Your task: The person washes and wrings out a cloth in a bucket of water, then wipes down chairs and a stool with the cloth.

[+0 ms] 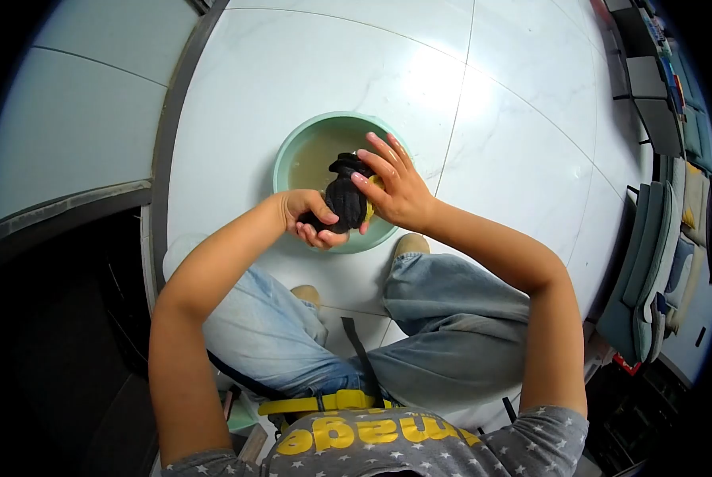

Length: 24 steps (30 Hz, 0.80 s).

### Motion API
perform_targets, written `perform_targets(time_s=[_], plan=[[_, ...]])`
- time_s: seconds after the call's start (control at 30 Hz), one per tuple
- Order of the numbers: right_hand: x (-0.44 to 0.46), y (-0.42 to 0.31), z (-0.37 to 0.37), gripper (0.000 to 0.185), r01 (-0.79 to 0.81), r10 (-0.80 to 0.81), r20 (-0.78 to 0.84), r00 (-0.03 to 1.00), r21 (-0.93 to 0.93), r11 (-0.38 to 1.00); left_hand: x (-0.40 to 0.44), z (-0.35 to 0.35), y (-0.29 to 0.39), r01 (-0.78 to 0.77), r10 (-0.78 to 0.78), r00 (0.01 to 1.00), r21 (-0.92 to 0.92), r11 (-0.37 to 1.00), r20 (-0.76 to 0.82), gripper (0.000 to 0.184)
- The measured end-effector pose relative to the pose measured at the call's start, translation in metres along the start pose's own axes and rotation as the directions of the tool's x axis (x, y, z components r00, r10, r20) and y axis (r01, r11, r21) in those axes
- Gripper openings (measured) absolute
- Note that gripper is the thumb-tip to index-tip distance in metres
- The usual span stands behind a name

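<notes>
A dark, bunched-up wet cloth (345, 199) is held over a light green basin (284, 163) of cloudy water. My left hand (314, 216) wraps round the cloth's lower left side, thumb across its front. On the other side is my right hand (395, 184), wet, with its fingers stretched along the cloth's upper part. A yellow piece (369, 211) shows between the right palm, its thumb and the cloth. Most of that piece is hidden, so I cannot tell if it is soap or a sponge.
The basin stands on a white tiled floor (308, 63), between my feet and a dark door frame (169, 119) at the left. Cushioned seating (646, 262) lines the right side. Behind my right leg, a dark strap (360, 350) hangs down.
</notes>
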State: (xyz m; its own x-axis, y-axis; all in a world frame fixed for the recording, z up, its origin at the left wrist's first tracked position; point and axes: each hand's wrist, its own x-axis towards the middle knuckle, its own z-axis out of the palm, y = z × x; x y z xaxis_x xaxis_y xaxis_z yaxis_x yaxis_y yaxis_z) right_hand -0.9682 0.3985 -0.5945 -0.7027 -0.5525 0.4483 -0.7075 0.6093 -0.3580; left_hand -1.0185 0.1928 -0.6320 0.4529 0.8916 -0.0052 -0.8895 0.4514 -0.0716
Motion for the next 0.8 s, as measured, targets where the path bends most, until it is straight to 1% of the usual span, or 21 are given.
perform_targets(time_s=[0.07, 0.13, 0.17, 0.2, 0.27, 0.3, 0.33, 0.37, 0.4, 0.43, 0.47, 0.5, 0.53, 0.57, 0.6, 0.63, 0.7, 0.73, 0.77, 0.8], plan=[[0.009, 0.003, 0.002, 0.044, 0.050, -0.038, -0.080, 0.996, 0.166, 0.985, 0.003, 0.009, 0.001, 0.000, 0.001, 1.000, -0.023, 1.000, 0.020, 0.051], [0.013, 0.002, -0.002, 0.041, 0.050, -0.042, -0.050, 0.998, 0.173, 0.984, 0.004, 0.014, 0.002, 0.067, -0.067, 0.998, 0.053, 0.996, -0.005, 0.050], [0.009, 0.001, -0.004, 0.039, -0.058, 0.035, 0.099, 0.995, 0.241, 0.969, 0.004, 0.018, 0.003, 0.099, -0.101, 0.995, 0.174, 0.980, 0.004, 0.038], [0.007, 0.000, -0.006, 0.037, -0.172, 0.099, 0.250, 0.963, 0.289, 0.942, 0.003, 0.017, 0.003, 0.096, -0.098, 0.995, 0.174, 0.980, 0.003, 0.038], [0.010, 0.000, -0.008, 0.035, -0.159, 0.097, 0.233, 0.968, 0.266, 0.951, 0.003, 0.014, 0.005, 0.143, -0.129, 0.988, 0.185, 0.972, -0.084, 0.035], [0.011, -0.001, -0.010, 0.032, -0.152, 0.099, 0.217, 0.971, 0.243, 0.958, 0.003, 0.015, 0.006, 0.146, -0.132, 0.988, 0.184, 0.972, -0.086, 0.035], [0.015, -0.001, -0.012, 0.032, -0.153, 0.101, 0.213, 0.972, 0.244, 0.958, 0.002, 0.015, 0.007, 0.175, -0.154, 0.980, 0.176, 0.969, -0.124, 0.034], [0.020, 0.001, -0.013, 0.033, -0.133, 0.072, 0.220, 0.973, 0.274, 0.953, 0.002, 0.015, 0.008, 0.202, -0.176, 0.971, 0.167, 0.965, -0.160, 0.033], [0.022, 0.002, -0.014, 0.033, -0.114, 0.044, 0.227, 0.973, 0.303, 0.946, 0.003, 0.020, 0.011, 0.205, -0.179, 0.971, 0.166, 0.965, -0.160, 0.033], [0.020, 0.002, -0.015, 0.033, -0.117, 0.049, 0.224, 0.973, 0.301, 0.946, 0.004, 0.027, 0.014, 0.247, -0.188, 0.952, 0.244, 0.938, -0.241, 0.032], [0.016, 0.002, -0.016, 0.035, -0.248, 0.116, 0.320, 0.940, 0.412, 0.877, 0.004, 0.031, 0.017, 0.291, -0.187, 0.928, 0.315, 0.903, -0.321, 0.032], [0.014, 0.002, -0.017, 0.038, -0.377, 0.160, 0.423, 0.892, 0.501, 0.779, 0.005, 0.031, 0.019, 0.293, -0.189, 0.928, 0.315, 0.903, -0.321, 0.032], [0.013, 0.001, -0.016, 0.038, -0.377, 0.160, 0.422, 0.892, 0.500, 0.780, 0.005, 0.032, 0.023, 0.326, -0.190, 0.902, 0.320, 0.890, -0.388, 0.033], [0.011, 0.000, -0.016, 0.044, -0.421, 0.194, 0.457, 0.868, 0.470, 0.775, 0.005, 0.032, 0.025, 0.358, -0.189, 0.871, 0.325, 0.875, -0.454, 0.035], [0.012, -0.002, -0.017, 0.049, -0.464, 0.228, 0.491, 0.841, 0.438, 0.770, 0.005, 0.033, 0.027, 0.358, -0.187, 0.871, 0.328, 0.874, -0.454, 0.035], [0.013, -0.003, -0.018, 0.049, -0.462, 0.228, 0.489, 0.842, 0.436, 0.772, 0.004, 0.034, 0.029, 0.375, -0.192, 0.859, 0.330, 0.866, -0.474, 0.035], [0.016, -0.006, -0.019, 0.059, -0.450, 0.254, 0.432, 0.865, 0.446, 0.774, 0.003, 0.036, 0.031, 0.394, -0.199, 0.846, 0.326, 0.860, -0.495, 0.034], [0.014, -0.006, -0.016, 0.059, -0.450, 0.254, 0.431, 0.866, 0.449, 0.772, 0.003, 0.038, 0.031, 0.397, -0.163, 0.827, 0.354, 0.847, -0.539, 0.032], [0.011, -0.006, -0.014, 0.061, -0.453, 0.281, 0.462, 0.841, 0.318, 0.833, 0.003, 0.039, 0.031, 0.402, -0.124, 0.806, 0.383, 0.832, -0.578, 0.029], [0.008, -0.005, -0.011, 0.064, -0.445, 0.313, 0.489, 0.814, 0.179, 0.877, 0.004, 0.038, 0.031, 0.402, -0.125, 0.807, 0.383, 0.831, -0.577, 0.029]])
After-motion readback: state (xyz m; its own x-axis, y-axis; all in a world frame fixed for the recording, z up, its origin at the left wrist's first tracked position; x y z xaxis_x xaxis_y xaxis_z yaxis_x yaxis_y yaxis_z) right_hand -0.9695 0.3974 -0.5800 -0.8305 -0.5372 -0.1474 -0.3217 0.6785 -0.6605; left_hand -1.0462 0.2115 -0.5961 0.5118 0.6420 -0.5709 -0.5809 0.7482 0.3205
